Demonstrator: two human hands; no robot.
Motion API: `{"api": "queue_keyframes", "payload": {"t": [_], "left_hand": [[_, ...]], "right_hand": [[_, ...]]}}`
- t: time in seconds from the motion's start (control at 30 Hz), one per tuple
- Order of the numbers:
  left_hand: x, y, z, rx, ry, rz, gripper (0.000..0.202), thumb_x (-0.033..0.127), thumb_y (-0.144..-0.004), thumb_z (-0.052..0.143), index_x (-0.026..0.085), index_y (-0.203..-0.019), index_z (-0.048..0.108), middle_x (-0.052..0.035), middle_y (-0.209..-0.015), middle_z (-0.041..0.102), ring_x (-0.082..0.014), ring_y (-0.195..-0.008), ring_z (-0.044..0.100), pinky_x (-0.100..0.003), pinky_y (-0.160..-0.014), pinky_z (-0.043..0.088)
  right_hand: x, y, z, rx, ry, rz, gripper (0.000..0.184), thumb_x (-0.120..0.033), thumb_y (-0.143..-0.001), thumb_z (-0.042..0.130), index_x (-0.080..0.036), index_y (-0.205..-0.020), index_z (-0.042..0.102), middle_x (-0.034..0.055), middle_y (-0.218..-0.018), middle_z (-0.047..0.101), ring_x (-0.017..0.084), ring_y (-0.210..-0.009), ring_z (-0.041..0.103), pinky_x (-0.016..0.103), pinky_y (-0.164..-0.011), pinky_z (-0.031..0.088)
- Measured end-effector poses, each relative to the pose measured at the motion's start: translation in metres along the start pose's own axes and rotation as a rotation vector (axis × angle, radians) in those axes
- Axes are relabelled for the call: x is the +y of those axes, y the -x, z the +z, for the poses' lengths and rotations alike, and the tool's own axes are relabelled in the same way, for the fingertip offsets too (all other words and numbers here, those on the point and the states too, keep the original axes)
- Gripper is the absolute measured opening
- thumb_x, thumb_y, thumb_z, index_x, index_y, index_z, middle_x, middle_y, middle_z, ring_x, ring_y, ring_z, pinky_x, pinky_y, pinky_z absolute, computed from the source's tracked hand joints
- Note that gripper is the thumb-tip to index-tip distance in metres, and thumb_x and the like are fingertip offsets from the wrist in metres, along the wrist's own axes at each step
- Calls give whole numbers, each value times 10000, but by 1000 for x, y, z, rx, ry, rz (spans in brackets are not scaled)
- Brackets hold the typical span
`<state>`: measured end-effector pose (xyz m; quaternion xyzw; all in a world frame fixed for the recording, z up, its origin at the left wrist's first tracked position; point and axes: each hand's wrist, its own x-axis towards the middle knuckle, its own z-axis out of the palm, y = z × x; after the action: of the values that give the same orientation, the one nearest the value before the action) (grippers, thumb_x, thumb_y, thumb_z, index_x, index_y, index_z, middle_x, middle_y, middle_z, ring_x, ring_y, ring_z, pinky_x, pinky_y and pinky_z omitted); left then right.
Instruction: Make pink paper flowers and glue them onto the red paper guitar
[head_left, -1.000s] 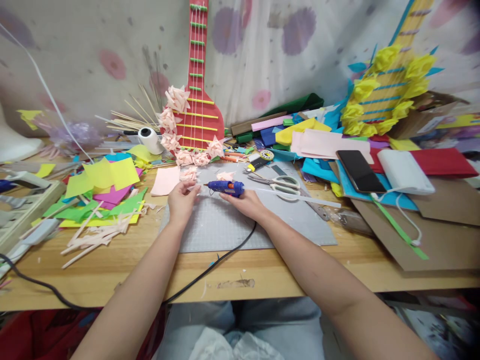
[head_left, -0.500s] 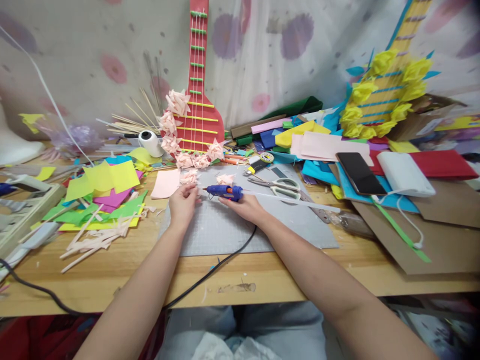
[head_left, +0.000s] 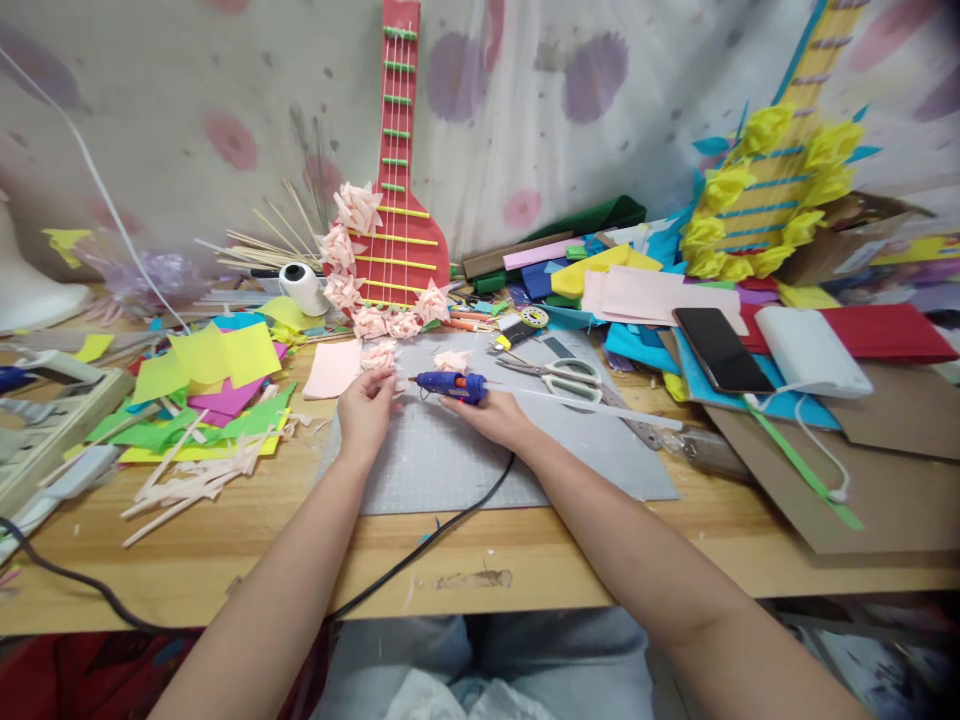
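Observation:
Over the grey cutting mat (head_left: 450, 470), my right hand (head_left: 501, 416) is wrapped round a blue hot glue gun (head_left: 452, 387). A long clear glue stick (head_left: 585, 403) juts out of its back, and its nozzle points left at my left hand (head_left: 365, 408). The left fingers are pinched together at the nozzle; what they hold is too small and hidden to make out. Just beyond them lies a pink paper flower (head_left: 379, 353), and another pale pink flower (head_left: 451, 361) rests behind the gun. A square of pink paper (head_left: 332, 370) is left of the fingers.
A red paper-covered lute shape (head_left: 401, 235) with pink flowers stands at the back. Scissors (head_left: 562, 378) lie right of the gun. Coloured paper scraps (head_left: 210, 365) spread on the left, a phone (head_left: 720, 348) on the right. The gun's black cord (head_left: 427, 540) crosses the table edge.
Almost nothing differs. The whole view has shifted very slightly; both hands and the glue gun keep their places over the mat.

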<state>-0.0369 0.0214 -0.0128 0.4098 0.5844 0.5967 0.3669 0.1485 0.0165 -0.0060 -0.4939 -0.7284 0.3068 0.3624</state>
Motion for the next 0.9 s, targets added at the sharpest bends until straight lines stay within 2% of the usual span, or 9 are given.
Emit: {"api": "queue_keyframes", "payload": {"t": [0.1, 0.23, 0.33, 0.43, 0.53, 0.7, 0.8, 0.9], "left_hand": [[1, -1, -1, 2, 38, -13, 269, 250, -662, 647, 118, -896, 649, -67, -811, 679, -163, -659, 660, -225, -460, 519], [3, -2, -3, -16, 114, -108, 257, 203, -635, 662, 123, -870, 599, -34, -698, 665, -162, -608, 666, -222, -470, 516], [4, -2, -5, -22, 143, -140, 269, 182, -621, 673, 153, -835, 514, -4, -637, 651, -176, -605, 676, -229, -478, 522], [7, 0, -5, -38, 152, -134, 280, 196, -629, 680, 172, -788, 451, 14, -613, 642, -186, -615, 685, -243, -495, 534], [10, 1, -5, -84, 168, -159, 257, 212, -660, 678, 167, -784, 458, 13, -618, 640, -183, -627, 689, -248, -524, 546], [17, 1, -5, -115, 251, -318, 144, 186, -780, 602, 159, -798, 462, -5, -653, 648, -155, -624, 688, -227, -543, 549], [19, -1, -7, -180, 320, -418, 56, 137, -822, 535, 146, -784, 494, -54, -739, 678, -146, -688, 693, -208, -582, 554], [22, -3, -9, -254, 405, -508, 66, 140, -833, 509, 134, -785, 554, -93, -818, 692, -150, -783, 692, -197, -648, 562]], "right_hand": [[0, 0, 0, 28, -35, 4, 307, -453, -745, 623, -242, -953, 703, 11, -828, 707, 215, -872, 645, 332, -800, 489], [-2, -1, -7, 117, -146, 25, 327, -501, -711, 632, -212, -846, 704, 10, -745, 688, 185, -720, 635, 297, -689, 495], [-1, -4, -18, 304, -259, 131, 351, -542, -680, 639, -197, -724, 678, -4, -616, 637, 135, -554, 567, 248, -551, 462], [7, -11, -27, 506, -362, 222, 401, -561, -683, 623, -180, -563, 595, -22, -469, 523, 95, -431, 459, 222, -451, 397], [18, -19, -29, 618, -498, 257, 409, -545, -684, 622, -181, -517, 538, -33, -437, 480, 77, -396, 414, 211, -403, 356], [28, -26, -24, 616, -664, 374, 372, -507, -637, 662, -183, -523, 519, -21, -485, 540, 60, -366, 381, 206, -341, 307], [27, -26, -23, 589, -668, 406, 340, -486, -644, 659, -185, -546, 531, -20, -495, 555, 57, -356, 382, 204, -333, 305], [25, -26, -22, 563, -642, 417, 318, -473, -665, 643, -193, -560, 533, -31, -469, 538, 59, -347, 383, 203, -335, 311]]}}
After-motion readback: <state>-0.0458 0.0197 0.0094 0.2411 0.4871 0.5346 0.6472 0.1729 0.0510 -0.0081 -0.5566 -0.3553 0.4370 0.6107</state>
